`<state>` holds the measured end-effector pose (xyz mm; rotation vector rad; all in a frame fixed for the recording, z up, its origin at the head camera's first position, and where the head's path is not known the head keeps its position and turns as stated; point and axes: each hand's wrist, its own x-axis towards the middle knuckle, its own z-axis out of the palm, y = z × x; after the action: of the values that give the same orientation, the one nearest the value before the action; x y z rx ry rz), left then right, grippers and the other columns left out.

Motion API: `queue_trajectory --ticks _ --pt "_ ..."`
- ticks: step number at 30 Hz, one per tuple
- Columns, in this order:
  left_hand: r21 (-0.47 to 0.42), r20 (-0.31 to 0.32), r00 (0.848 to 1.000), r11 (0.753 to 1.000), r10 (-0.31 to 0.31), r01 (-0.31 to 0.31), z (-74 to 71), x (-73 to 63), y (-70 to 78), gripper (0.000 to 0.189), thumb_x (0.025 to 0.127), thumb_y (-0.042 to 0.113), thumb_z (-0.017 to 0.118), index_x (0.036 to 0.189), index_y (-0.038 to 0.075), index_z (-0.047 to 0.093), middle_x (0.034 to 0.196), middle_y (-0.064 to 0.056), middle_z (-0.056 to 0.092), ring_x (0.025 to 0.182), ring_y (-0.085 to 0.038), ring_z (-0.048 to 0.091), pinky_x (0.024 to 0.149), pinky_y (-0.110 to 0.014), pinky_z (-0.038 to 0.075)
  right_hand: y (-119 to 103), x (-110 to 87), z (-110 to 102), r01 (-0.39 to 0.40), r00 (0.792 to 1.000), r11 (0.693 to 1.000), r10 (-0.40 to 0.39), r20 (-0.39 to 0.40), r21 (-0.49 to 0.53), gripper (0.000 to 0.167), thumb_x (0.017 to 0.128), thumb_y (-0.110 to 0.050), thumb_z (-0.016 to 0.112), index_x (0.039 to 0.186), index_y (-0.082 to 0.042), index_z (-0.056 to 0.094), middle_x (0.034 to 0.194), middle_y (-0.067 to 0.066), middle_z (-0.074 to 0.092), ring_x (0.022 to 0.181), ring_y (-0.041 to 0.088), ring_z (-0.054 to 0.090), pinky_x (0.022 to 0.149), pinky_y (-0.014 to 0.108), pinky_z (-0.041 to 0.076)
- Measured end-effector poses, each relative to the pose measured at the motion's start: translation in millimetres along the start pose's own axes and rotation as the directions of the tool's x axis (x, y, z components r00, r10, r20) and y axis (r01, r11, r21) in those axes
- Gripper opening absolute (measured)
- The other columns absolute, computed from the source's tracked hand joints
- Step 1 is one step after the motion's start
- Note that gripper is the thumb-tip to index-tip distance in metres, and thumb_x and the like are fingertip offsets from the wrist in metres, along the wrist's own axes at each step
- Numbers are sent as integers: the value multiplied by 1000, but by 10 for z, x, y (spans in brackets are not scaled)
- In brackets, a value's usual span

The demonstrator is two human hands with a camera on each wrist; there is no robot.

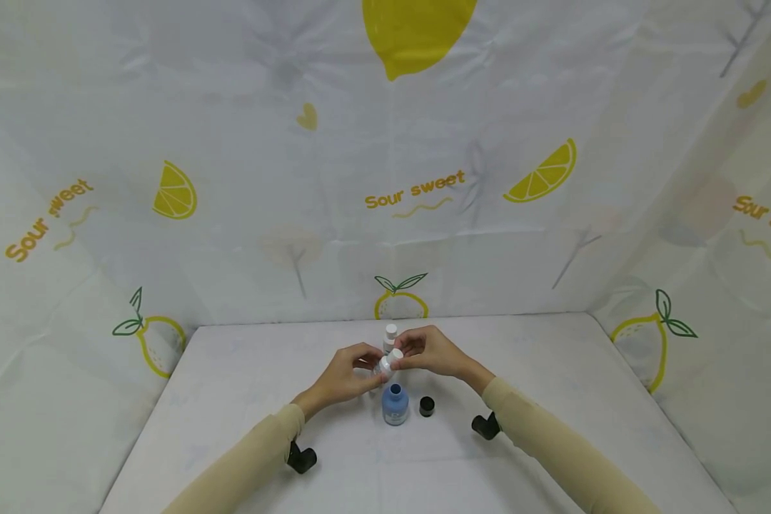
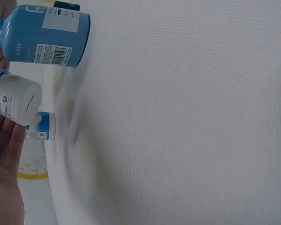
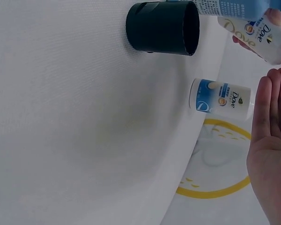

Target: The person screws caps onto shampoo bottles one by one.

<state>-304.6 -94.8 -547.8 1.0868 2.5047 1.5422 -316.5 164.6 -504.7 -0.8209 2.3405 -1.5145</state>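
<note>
a: above the middle of the worktop (image 1: 244, 371), both hands meet on a small white bottle (image 1: 386, 364). the left hand (image 1: 345, 376) has its grip wrapped round the body, and the right hand (image 1: 432, 351) pinches the white cap end.

b: is the cap being turned?

a: i can't tell; the bottle is tiny in the head view, and the wrist views mostly show palms. it is tilted and held clear of the worktop, just above a blue bottle (image 1: 395, 403).

b: what else is near?

a: the blue bottle stands uncapped, with a black cap (image 1: 427, 406) just beside it on its right. a second small white bottle (image 1: 390, 336) stands upright behind the hands.

b: how would you handle the step well?

a: i'd judge it best to keep the left grip firm on the body, let the right fingers work only on the cap, and hold the bottle nearer upright so nothing spills onto the open blue bottle. keeping elbows in avoids knocking the standing bottle behind.
</note>
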Motion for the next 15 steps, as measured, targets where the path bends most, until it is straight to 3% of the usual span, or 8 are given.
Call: queue_trajectory --ticks 15 --pt "-10 -2 1000 1000 -13 13 6 9 -44 34 93 17 87 122 3 74 118 -16 78 103 -17 76 95 -23 65 2 -4 0 8 1000 1000 -9 -11 -19 25 92 -11 88 110 -1 75 105 12 76 92 13 72 90 25 65"
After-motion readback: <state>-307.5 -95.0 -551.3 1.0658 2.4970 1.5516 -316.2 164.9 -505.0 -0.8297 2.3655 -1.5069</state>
